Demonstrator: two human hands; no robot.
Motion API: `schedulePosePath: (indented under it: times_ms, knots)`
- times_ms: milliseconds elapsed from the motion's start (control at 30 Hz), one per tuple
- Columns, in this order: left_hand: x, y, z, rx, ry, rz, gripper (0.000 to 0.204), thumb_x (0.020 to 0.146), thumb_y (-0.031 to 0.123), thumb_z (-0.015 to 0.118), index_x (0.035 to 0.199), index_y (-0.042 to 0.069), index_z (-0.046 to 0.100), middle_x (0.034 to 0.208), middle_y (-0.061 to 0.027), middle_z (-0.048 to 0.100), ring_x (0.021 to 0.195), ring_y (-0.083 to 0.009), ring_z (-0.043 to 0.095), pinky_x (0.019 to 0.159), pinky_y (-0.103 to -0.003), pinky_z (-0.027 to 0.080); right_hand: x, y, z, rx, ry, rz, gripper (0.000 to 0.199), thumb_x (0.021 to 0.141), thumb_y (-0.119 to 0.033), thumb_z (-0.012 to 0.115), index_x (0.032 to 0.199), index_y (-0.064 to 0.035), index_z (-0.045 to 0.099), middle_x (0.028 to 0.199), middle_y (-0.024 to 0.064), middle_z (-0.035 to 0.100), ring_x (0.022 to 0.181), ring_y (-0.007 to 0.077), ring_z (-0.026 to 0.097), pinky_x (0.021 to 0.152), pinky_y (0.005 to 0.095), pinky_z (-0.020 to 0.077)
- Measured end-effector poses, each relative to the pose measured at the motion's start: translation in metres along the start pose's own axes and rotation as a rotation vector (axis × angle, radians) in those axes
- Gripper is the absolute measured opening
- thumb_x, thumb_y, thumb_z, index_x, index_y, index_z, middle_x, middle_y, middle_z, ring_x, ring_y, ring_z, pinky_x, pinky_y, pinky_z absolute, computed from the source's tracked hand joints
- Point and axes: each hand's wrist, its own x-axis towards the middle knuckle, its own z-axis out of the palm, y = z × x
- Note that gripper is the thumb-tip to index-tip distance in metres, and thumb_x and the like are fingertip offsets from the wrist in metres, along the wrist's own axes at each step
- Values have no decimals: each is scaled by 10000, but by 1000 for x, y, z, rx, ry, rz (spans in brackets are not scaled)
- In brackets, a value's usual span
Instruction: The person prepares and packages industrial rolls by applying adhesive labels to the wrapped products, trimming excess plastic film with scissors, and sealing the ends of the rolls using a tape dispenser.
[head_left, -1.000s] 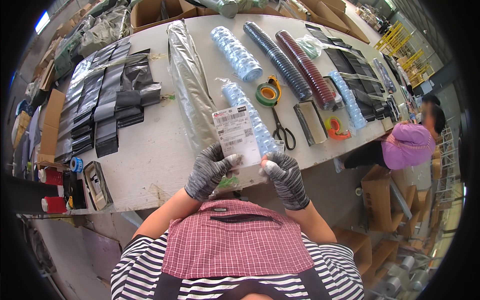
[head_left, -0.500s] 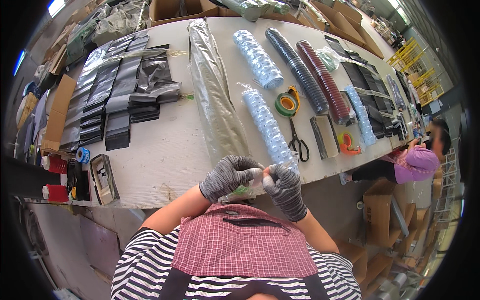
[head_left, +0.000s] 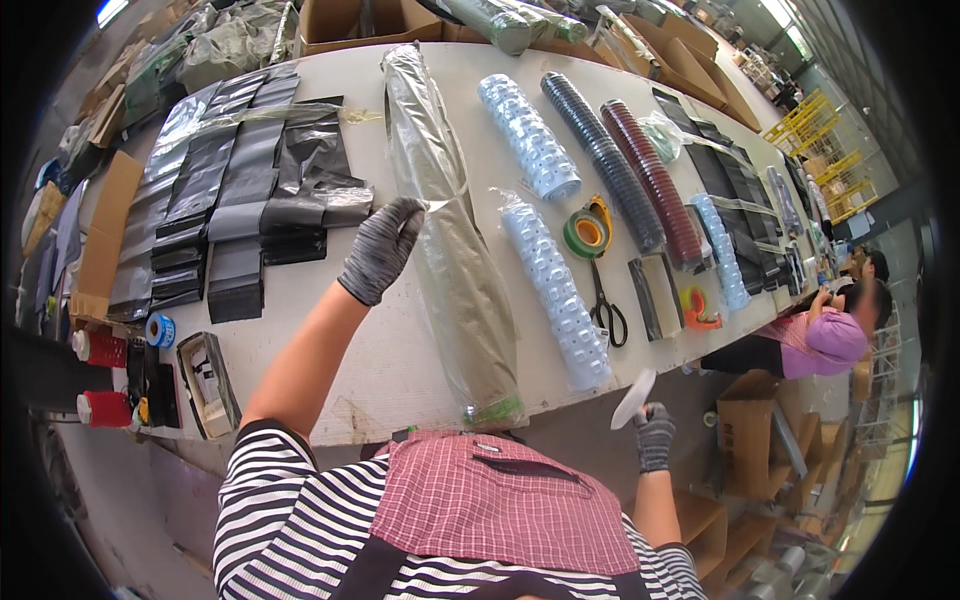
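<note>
My left hand point(head_left: 382, 248), in a grey knit glove, reaches out over the white table point(head_left: 330, 340) and pinches the edge of a thin clear bag at the side of a long roll of clear plastic bags point(head_left: 450, 240). My right hand point(head_left: 654, 436), also gloved, is down past the table's front edge at my right side and holds a small white flat packet point(head_left: 634, 398). A sleeve of stacked white lids point(head_left: 556, 288) lies just right of the roll.
Piles of black and grey flat bags point(head_left: 240, 200) lie left. Sleeves of white, dark and red lids point(head_left: 610, 160), tape rolls point(head_left: 586, 232) and scissors point(head_left: 606, 306) lie right. Another person in a pink top point(head_left: 820, 340) works at the far right. Cardboard boxes stand around.
My hands were together near my chest holding a white packet. Now the left hand has reached forward to the bag roll and the right has dropped to my side with the packet.
</note>
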Motion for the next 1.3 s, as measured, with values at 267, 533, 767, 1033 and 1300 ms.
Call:
schedulePosePath:
  times_ms: [267, 533, 767, 1033, 1300]
  knots:
    - [-39, -86, -8, 450, -557, 547, 461, 812, 74, 558, 1272, 74, 533, 1342, -149, 516, 1259, -329, 496, 1054, -460, 418, -102, 129, 57, -546, -289, 288, 293, 786, -353, 645, 854, -71, 687, 819, 192, 683, 763, 372, 659, 731, 449, 518]
    - [21, -48, 40, 503, -633, 539, 422, 863, 211, 546, 1270, 102, 548, 1320, -68, 523, 1309, -253, 425, 1110, -495, 281, -131, 103, 84, -635, -883, 135, 426, 804, -481, 628, 944, -90, 723, 978, 161, 693, 929, 354, 646, 831, 448, 496]
    - [47, -22, 83, 541, -704, 83, 299, 914, 279, 494, 1064, 97, 676, 1193, -86, 618, 1263, -277, 454, 1132, -483, 219, -67, -130, 24, 211, -604, 31, 598, 798, -328, 716, 1259, -55, 451, 1149, 220, 590, 1085, 353, 571, 897, 408, 460]
    - [-54, -125, 121, 286, -33, -39, 685, 985, 502, 385, 1479, 33, 321, 1543, -181, 285, 1431, -333, 238, 1173, -435, 162, -83, -201, 86, 308, -679, -72, 1225, 632, -346, 862, 1518, -19, 81, 1212, 273, 590, 1086, 384, 608, 913, 400, 483]
    - [-51, -131, 109, -1395, 17, -942, 802, 931, 664, 315, 1501, 102, 281, 1542, -124, 295, 1377, -346, 321, 1156, -470, 247, -74, -230, 8, 251, -710, -160, 1178, 611, -334, 857, 1498, 22, 168, 1024, 291, 637, 959, 396, 635, 824, 439, 502]
